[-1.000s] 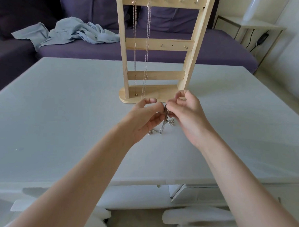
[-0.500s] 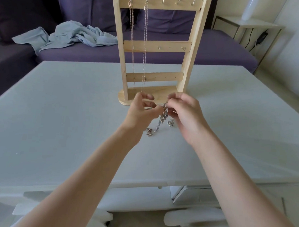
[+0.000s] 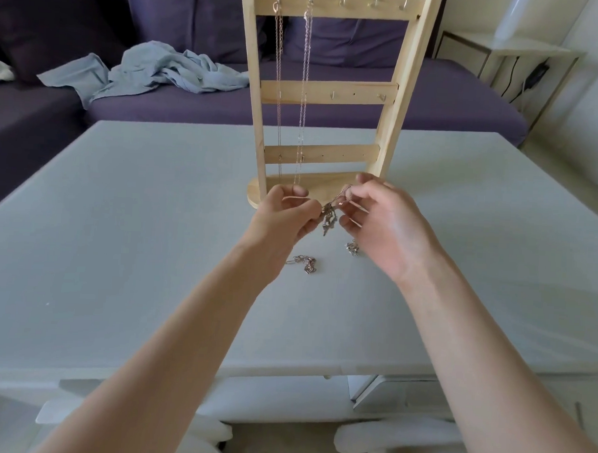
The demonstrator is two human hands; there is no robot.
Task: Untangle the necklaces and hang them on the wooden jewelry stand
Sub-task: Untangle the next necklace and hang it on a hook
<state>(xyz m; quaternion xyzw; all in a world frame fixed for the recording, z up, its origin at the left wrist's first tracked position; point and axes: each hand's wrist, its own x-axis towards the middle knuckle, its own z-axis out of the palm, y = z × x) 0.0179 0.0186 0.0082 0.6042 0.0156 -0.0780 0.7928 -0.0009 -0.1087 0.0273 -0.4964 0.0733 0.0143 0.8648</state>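
Silver tangled necklaces [image 3: 329, 218] partly hidden between pinching left hand [image 3: 286, 215] and right hand [image 3: 386, 226].

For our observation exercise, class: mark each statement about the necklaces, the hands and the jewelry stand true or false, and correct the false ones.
1. Two necklaces hang from the top rail of the wooden jewelry stand. True.
2. Both hands pinch the tangled chain. True: the left hand and right hand hold it between them.
3. The stand lies flat on the table. False: it stands upright.
4. The sofa is bare. False: a light blue cloth lies on it.
5. Loose chain pieces lie on the table. True.
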